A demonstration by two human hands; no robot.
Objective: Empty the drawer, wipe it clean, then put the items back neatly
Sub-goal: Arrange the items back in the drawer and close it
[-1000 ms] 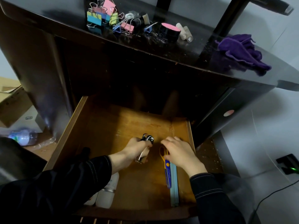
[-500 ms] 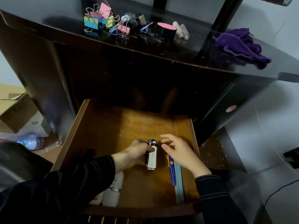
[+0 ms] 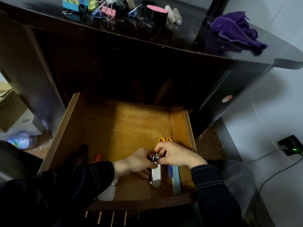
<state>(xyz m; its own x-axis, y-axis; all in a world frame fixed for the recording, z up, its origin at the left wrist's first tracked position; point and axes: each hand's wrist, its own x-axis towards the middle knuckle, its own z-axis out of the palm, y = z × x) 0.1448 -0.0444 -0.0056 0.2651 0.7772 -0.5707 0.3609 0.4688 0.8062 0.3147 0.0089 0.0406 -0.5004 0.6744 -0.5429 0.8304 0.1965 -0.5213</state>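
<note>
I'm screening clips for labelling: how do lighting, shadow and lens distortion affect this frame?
Head view: dim; the drawer floor glows warm at centre, but its left side lies in deep shadow, so items there are hard to tell; the wide-angle lens bows the desk edge; the left hand, right hand and stapler read fairly sharp.

1. No word, brand or number is showing sharply enough to read
2. A black-and-white face-like mark is sitting on the top end of the silver object, right between the fingertips of the left hand and the right hand
3. A tiny label on the pale box, far left of the fingers, is showing only as a blur
</note>
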